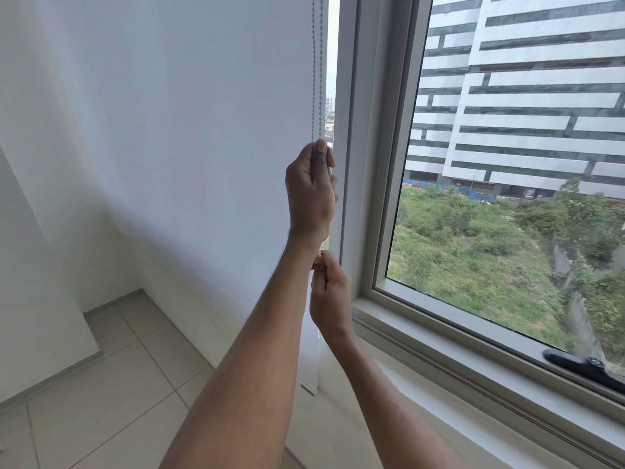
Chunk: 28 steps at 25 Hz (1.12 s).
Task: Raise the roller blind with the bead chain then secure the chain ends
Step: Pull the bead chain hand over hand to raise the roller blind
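Note:
A white roller blind (189,123) hangs down over the left window and fills the left of the view. Its white bead chain (317,69) runs down in two strands along the blind's right edge. My left hand (311,191) is raised and closed around the chain at mid height. My right hand (329,292) sits just below the left wrist, fingers pinched on the lower part of the chain. The blind's bottom bar (309,387) shows low down behind my forearms.
To the right is a bare window (507,184) in a pale frame (368,164), with a black handle (588,367) on its lower rail. A white sill (422,384) runs under it. Beige floor tiles (111,377) lie at lower left.

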Motion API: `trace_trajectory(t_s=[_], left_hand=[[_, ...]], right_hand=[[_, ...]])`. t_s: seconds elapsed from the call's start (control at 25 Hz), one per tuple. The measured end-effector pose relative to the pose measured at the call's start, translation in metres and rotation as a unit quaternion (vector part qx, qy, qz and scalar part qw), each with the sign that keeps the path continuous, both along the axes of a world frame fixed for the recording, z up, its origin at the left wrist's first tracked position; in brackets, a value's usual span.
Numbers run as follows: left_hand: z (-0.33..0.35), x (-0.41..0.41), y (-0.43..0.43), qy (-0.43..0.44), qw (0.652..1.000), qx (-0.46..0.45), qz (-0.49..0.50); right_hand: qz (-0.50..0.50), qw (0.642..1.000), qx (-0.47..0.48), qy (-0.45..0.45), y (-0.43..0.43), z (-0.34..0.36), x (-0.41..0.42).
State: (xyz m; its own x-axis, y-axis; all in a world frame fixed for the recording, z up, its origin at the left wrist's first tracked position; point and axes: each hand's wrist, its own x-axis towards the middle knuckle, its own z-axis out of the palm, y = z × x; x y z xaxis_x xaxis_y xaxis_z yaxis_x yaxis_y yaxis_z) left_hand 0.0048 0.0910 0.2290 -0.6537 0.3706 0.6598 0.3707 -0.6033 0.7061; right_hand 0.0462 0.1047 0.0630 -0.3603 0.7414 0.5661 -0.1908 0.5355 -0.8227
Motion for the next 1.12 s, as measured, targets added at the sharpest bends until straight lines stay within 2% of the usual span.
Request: trace_trajectory(t_s=[0.16, 0.36, 0.52, 0.68, 0.8, 1.12], left_hand=[[-0.032, -0.001, -0.003, -0.007, 0.999, -0.043, 0.004], [-0.085, -0.003, -0.013, 0.004, 0.992, -0.126, 0.027], [-0.123, -0.003, -0.021, 0.000, 0.986, -0.166, 0.032], [-0.131, 0.003, -0.021, -0.041, 0.982, -0.184, 0.017], [-0.132, 0.006, -0.020, -0.043, 0.982, -0.185, 0.019], [-0.153, 0.015, -0.022, -0.018, 0.979, -0.204, 0.008]], right_hand=[[0.018, 0.999, -0.012, -0.037, -0.002, -0.031, 0.006], [0.096, 0.987, -0.089, -0.095, 0.000, -0.047, 0.030], [0.069, 0.994, -0.084, 0.003, 0.013, 0.021, 0.029], [0.140, 0.988, -0.025, 0.060, 0.016, 0.125, 0.004], [0.105, 0.993, 0.020, 0.045, 0.020, 0.153, -0.010], [0.013, 0.996, 0.062, 0.066, 0.028, 0.114, -0.015]])
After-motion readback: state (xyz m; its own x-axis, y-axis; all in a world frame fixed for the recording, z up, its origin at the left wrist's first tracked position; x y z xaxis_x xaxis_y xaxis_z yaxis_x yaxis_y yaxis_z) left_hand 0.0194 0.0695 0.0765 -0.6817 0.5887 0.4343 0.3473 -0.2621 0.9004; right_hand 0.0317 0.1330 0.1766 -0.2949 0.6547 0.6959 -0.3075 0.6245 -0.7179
